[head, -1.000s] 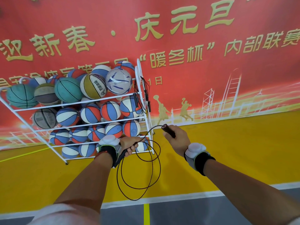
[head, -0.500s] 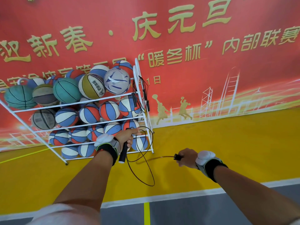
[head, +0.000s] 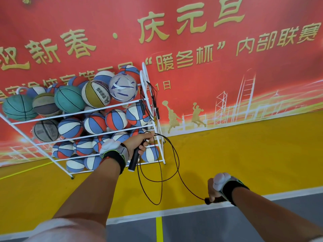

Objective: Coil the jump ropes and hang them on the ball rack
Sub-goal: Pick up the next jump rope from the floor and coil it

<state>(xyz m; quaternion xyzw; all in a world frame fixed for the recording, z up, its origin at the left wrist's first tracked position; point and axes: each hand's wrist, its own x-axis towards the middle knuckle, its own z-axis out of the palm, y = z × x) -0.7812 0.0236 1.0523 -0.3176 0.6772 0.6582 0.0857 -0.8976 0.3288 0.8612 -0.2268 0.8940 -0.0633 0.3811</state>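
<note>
My left hand [head: 138, 145] grips 1 black cylindrical handle [head: 134, 160] of the thin black jump rope [head: 176, 165], held up in front of the lower right end of the white wire ball rack [head: 76, 112]. Loose loops of cord hang beneath this hand. My right hand [head: 214, 189], lower and well apart to the right, is curled round the second black handle [head: 212, 200]. The cord runs between the 2 hands. Another black jump rope [head: 153, 102] hangs on the rack's right end frame.

Left arm extends to frame centre, left hand [head: 138, 145] fisted round a rope handle [head: 133, 159]. Right forearm enters from lower right, right hand [head: 212, 189] gripping the other handle [head: 214, 200].
</note>
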